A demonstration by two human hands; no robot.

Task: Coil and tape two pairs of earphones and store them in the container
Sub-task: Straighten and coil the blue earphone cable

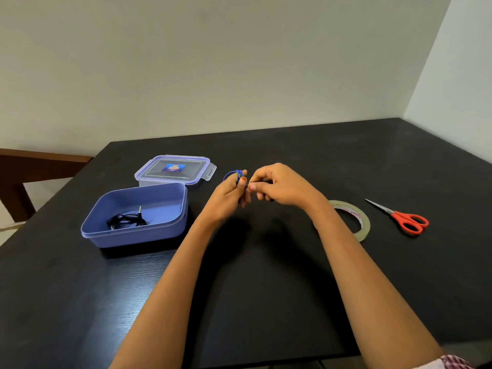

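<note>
Blue earphones [232,173] are coiled around the fingers of my left hand [231,191], held above the table's middle. My right hand [277,185] is close beside it, fingertips pinched at the coil's right edge; what it pinches is too small to tell. A black pair of earphones [125,221] lies coiled inside the open blue container [170,209] at the left. The clear tape roll [358,218] lies flat to the right, partly hidden by my right forearm.
The container's clear lid [174,169] lies behind the container. Red-handled scissors [404,218] lie at the far right of the black table [266,275]. A wooden chair [32,166] stands at the left edge. Walls close the far side and right.
</note>
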